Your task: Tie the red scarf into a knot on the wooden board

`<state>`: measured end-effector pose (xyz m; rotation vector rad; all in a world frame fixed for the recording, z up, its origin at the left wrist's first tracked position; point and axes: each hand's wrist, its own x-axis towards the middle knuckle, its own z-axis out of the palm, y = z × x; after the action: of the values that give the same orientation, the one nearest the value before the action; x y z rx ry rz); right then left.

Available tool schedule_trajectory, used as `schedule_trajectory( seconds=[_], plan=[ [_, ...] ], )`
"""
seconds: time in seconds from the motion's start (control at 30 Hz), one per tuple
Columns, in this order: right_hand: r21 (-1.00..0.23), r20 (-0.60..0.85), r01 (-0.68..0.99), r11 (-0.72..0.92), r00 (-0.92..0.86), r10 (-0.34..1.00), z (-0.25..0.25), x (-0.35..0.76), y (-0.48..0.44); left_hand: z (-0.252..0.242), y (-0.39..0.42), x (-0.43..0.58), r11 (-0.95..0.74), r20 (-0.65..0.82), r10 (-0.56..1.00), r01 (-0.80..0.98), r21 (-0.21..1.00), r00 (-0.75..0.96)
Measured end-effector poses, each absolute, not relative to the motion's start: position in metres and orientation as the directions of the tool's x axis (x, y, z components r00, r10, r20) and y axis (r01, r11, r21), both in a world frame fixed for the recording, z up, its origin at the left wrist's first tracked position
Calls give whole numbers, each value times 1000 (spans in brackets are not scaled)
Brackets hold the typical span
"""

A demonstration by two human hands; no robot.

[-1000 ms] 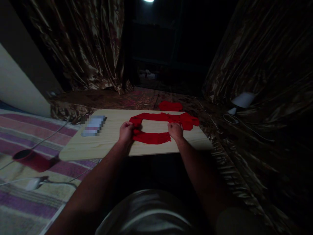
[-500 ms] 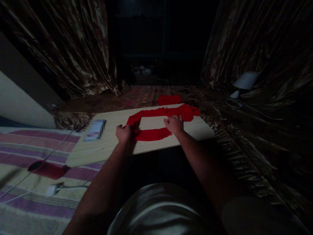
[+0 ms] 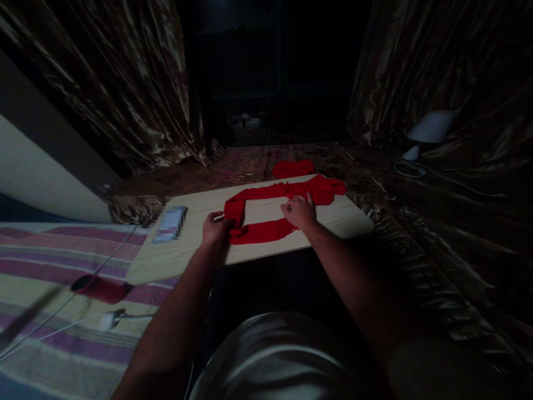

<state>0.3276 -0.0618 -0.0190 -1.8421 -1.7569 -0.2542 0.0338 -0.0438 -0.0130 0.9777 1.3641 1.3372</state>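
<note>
A red scarf with fringed ends lies on a pale wooden board, bent into a sideways U that opens to the right. At its left bend is my left hand, thumb and fingers apart, fingertips at the cloth's edge. My right hand rests with fingers spread between the two arms of the scarf, near the lower fringed end. A bunched red cloth lies at the board's far right, against the upper arm of the scarf.
Another red cloth lies beyond the board. A blurred flat item sits at the board's left. On the striped bedcover are a dark red cylinder, a white plug and cables. A white lamp stands right.
My left hand has loosened at the scarf's left bend and sits slightly off its edge. My right hand stays near the same spot; the whole view has shifted a little.
</note>
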Motion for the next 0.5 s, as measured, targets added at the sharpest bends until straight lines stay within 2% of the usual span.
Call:
schedule_trajectory(
  seconds=[0.17,0.33,0.5],
  plan=[
    [-257,538,964,67,85,839,-20,328,-63,-9,-46,36,90,-122,964,-141,986,-237],
    [-255,529,964,68,81,845,-19,329,-62,-8,-46,36,95,-114,962,-90,991,-247],
    [-256,522,962,90,59,851,-22,329,-60,-2,-47,31,193,-226,959,-187,963,-169]
  ],
)
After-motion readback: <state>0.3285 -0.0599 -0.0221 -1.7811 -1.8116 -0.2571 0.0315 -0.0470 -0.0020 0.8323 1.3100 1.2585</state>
